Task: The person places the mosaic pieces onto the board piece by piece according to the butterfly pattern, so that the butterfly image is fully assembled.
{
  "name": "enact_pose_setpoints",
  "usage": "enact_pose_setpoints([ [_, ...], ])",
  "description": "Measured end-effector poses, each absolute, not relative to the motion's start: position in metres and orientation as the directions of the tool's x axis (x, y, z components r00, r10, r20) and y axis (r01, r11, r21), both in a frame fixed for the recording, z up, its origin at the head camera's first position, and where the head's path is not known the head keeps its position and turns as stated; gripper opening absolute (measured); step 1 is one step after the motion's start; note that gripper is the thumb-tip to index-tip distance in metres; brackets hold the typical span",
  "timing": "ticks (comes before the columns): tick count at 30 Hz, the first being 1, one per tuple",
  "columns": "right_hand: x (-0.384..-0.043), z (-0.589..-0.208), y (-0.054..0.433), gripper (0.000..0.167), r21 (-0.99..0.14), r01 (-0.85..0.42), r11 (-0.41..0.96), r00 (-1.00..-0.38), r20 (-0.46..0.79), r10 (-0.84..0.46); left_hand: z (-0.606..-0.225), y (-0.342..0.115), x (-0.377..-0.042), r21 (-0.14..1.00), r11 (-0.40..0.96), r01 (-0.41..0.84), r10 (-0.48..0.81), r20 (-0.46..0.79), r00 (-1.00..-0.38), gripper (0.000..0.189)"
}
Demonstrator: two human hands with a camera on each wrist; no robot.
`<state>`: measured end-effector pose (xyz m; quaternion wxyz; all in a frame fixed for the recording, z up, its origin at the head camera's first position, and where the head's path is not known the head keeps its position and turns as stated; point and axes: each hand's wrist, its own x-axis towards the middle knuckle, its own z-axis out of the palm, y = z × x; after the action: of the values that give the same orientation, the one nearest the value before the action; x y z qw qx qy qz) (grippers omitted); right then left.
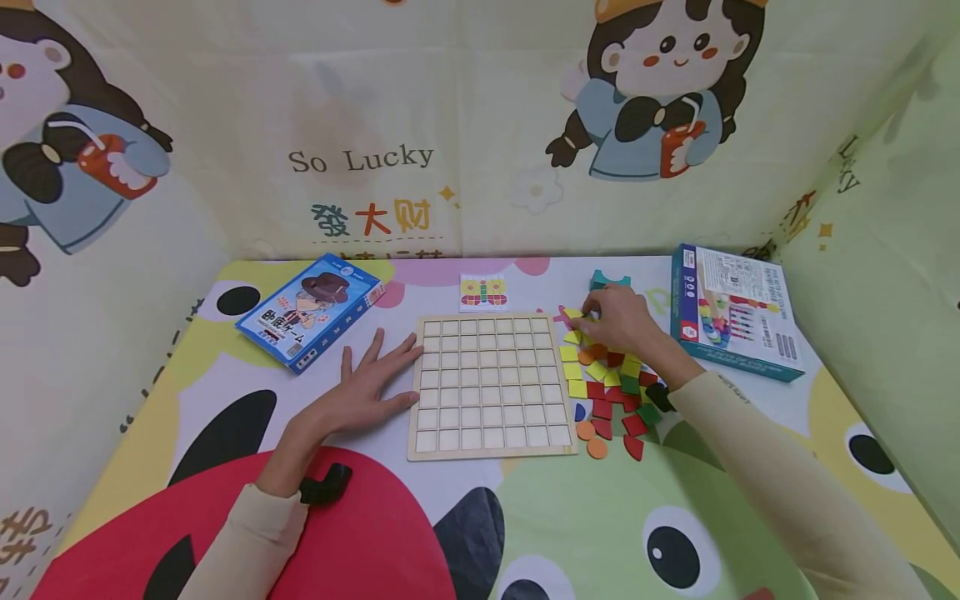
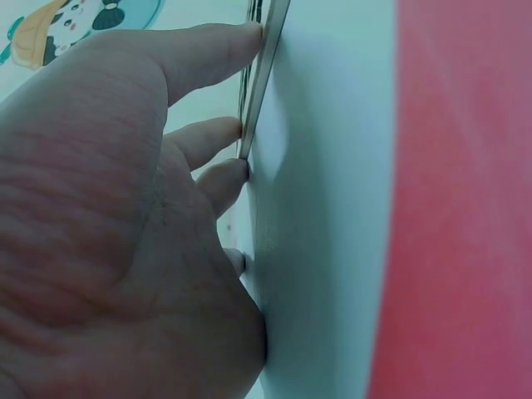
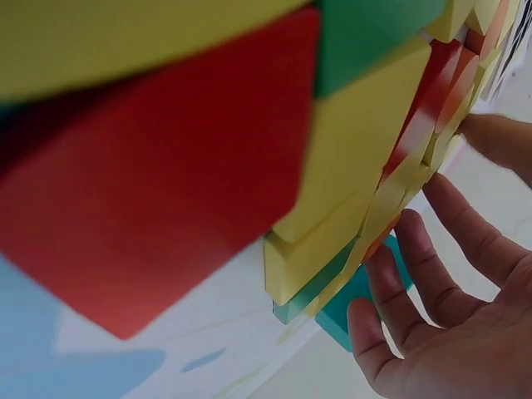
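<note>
A wooden grid board (image 1: 491, 454) lies in the middle of the table. My left hand (image 1: 367, 392) rests beside its left edge, fingers spread and fairly straight; in the left wrist view the thumb and fingertips touch the board's edge (image 2: 264, 79). My right hand (image 1: 621, 318) is at the far end of a pile of coloured tiles, right of the board. Its thumb and index finger pinch a yellow tile (image 1: 573, 313). Red tiles (image 1: 602, 408), orange round tiles (image 1: 597, 448) and green tiles (image 1: 630, 384) lie nearer me. In the right wrist view a red tile (image 3: 183, 183) looms close.
A small pattern card (image 1: 483, 293) with a butterfly lies behind the board. A blue game box (image 1: 311, 308) is at the back left, another box (image 1: 738, 312) at the back right. A teal arched piece (image 1: 610, 280) sits just beyond my right hand.
</note>
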<state>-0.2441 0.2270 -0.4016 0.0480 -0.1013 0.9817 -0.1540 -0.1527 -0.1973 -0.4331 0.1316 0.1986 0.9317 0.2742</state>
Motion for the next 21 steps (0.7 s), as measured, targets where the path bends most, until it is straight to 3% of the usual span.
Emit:
enact_pose_setpoints([
  [12, -0.2475, -0.402, 0.2228, 0.044, -0.299, -0.174, 0.938, -0.977, -0.068, -0.203, -0.434, -0.1973, -0.1523, 0.559, 0.773, 0.301, 0.439, -0.129, -0.889, 0.081],
  [21, -0.252, -0.4022, 0.2204, 0.042, -0.382, -0.159, 0.911, -0.97, -0.113, -0.216, -0.4347, -0.1969, -0.1517, 0.548, 0.781, 0.3, 0.433, -0.129, -0.892, 0.081],
])
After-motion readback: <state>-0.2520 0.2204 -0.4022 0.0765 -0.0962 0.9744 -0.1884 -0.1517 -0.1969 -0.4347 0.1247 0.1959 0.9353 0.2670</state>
